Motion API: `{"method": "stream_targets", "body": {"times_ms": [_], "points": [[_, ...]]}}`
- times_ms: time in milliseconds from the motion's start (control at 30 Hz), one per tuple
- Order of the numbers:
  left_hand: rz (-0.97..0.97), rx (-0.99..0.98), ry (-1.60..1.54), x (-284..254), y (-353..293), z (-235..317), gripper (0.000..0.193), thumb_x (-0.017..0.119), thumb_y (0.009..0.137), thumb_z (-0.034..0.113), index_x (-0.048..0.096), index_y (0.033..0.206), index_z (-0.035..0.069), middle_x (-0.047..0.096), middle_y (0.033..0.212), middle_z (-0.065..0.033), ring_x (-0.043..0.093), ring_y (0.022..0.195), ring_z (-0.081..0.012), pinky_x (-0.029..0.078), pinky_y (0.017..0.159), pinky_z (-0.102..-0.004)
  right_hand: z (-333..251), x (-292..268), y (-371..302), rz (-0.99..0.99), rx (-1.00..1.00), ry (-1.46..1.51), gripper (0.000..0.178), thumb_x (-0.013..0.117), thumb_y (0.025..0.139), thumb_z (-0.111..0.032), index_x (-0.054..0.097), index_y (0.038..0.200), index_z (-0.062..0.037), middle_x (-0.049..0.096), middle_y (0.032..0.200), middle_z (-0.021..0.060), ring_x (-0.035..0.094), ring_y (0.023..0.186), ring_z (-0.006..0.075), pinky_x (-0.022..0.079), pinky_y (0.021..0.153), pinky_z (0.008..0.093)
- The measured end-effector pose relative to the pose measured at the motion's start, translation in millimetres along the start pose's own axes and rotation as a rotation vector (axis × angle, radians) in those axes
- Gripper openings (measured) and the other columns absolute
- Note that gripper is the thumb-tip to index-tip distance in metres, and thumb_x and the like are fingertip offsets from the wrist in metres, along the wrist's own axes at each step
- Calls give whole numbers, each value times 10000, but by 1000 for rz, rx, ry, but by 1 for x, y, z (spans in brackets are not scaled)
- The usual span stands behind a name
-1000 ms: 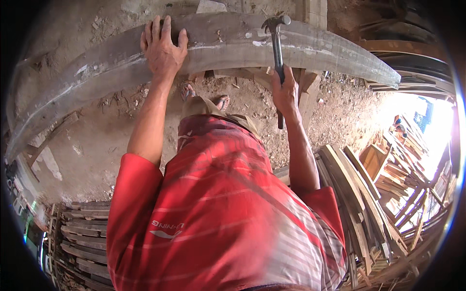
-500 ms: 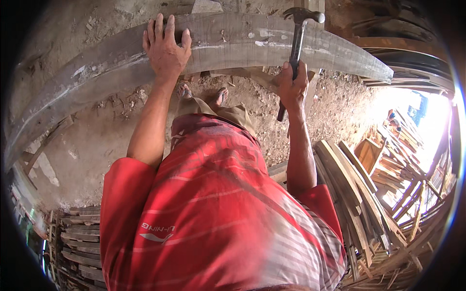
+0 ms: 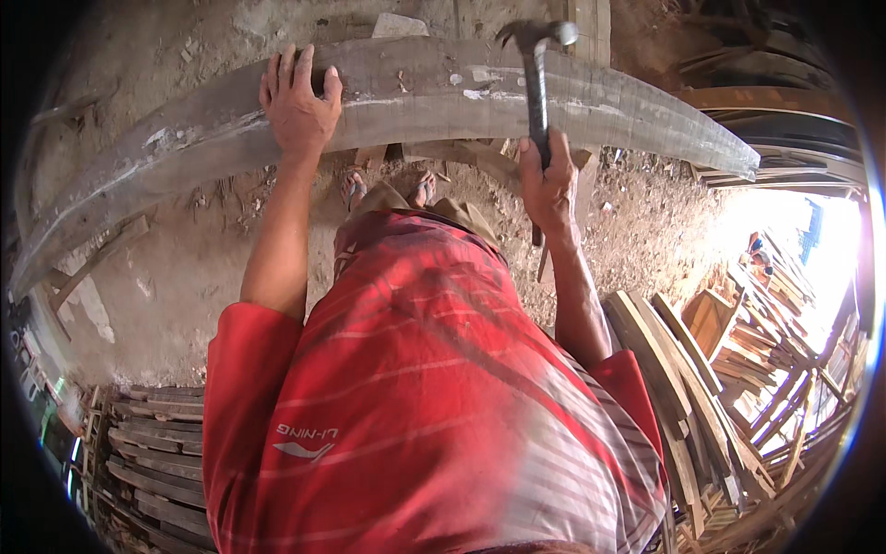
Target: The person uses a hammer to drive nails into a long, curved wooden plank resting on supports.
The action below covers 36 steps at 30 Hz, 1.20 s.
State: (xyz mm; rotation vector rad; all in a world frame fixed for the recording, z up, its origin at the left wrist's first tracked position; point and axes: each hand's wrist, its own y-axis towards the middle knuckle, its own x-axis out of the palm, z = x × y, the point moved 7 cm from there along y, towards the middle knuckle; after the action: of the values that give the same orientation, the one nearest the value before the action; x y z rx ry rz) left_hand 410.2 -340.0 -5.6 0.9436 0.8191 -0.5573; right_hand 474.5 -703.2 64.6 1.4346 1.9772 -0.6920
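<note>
A long grey wooden beam [image 3: 415, 83] lies crosswise in front of me, with whitish patches along it; the lens bends its outline. My left hand [image 3: 303, 109] rests flat on the beam left of its middle, fingers spread. My right hand [image 3: 552, 189] is wrapped round the dark handle of a claw hammer [image 3: 537, 88]. The hammer's head points away from me and overlaps the beam's far edge in the picture. Whether the hammer touches the wood, I cannot tell.
Stacked boards [image 3: 664, 379] stand at my right, with more scrap wood beyond toward bright light. Another pile of planks [image 3: 166, 443] is at the lower left. Dark curved timbers [image 3: 775, 102] lie at the far right. My feet [image 3: 423, 188] are on dirt ground, close to the beam.
My right hand and the hammer have shifted slightly left in the picture. My left hand has moved a little left and nearer me along the beam. The whole view has shifted somewhat.
</note>
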Motion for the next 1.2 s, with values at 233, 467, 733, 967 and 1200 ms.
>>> {"method": "stream_targets", "body": {"times_ms": [233,467,733,967,1200], "points": [[27,26,-8,-3,-2,1,445,644,932,349,635,1328,147,564,1440,-92,471,1380,-320,332,1162,-516,31,13,3,-252,137,-303,309,614,995,-308,480,1114,-56,664,855,301,637,827,531,474,669,588],[7,-35,-15,0,4,2,427,639,932,321,638,1322,148,575,1434,-84,469,1386,-309,333,1164,-499,-32,-11,16,-6,-129,21,286,681,966,-234,517,1136,-73,645,752,203,666,671,434,501,580,474],[23,-44,-24,-1,-2,-4,411,635,936,307,648,1314,145,579,1433,-72,473,1386,-295,332,1165,-487,33,-1,14,-305,78,-411,322,623,988,-350,505,1084,-67,675,828,276,658,795,511,488,670,571],[21,-62,-14,-1,-2,-6,402,643,936,263,645,1323,153,599,1411,-44,478,1388,-272,340,1150,-459,-47,-26,25,-14,-203,-93,245,643,996,-258,546,1133,-80,675,764,160,715,679,321,524,598,421],[97,-21,-56,-6,-3,-6,353,634,928,247,673,1257,126,629,1361,-65,517,1340,-297,372,1117,-481,35,-9,13,-325,161,-538,320,591,1003,-363,522,1111,-70,712,876,250,698,839,471,526,688,560]]}}
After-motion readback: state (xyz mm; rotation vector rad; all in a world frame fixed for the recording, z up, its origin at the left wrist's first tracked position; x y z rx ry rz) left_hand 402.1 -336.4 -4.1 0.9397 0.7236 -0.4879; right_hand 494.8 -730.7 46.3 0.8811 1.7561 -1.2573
